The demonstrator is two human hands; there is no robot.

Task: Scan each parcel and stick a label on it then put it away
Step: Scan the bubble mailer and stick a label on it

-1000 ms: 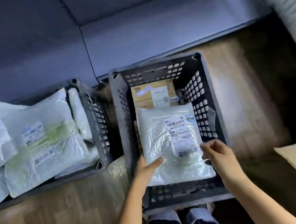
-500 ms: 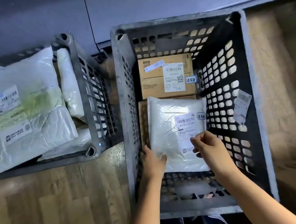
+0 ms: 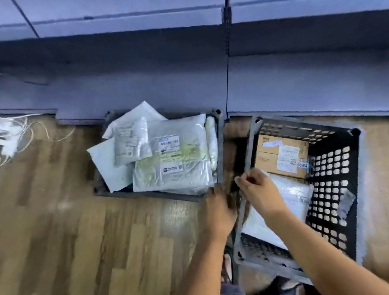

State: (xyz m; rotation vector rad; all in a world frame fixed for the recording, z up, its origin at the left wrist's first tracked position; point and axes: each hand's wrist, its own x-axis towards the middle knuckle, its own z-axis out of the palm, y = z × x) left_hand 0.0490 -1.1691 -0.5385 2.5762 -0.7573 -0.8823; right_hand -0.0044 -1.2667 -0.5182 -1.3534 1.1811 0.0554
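While the tangle of white cords (image 3: 0, 140) lies on the wood floor (image 3: 79, 241) at nine o'clock, I see the left crate (image 3: 221, 149) heaped with white mailers (image 3: 173, 163) near centre. My left hand (image 3: 218, 212) sits between the crates, grip loose, holding nothing. My right hand (image 3: 259, 193) has its fingers pinched together; what they grasp I cannot tell. Below it, the white parcel (image 3: 293, 197) lies inside the right crate (image 3: 330, 182) at three o'clock, touching a cardboard box (image 3: 282, 155).
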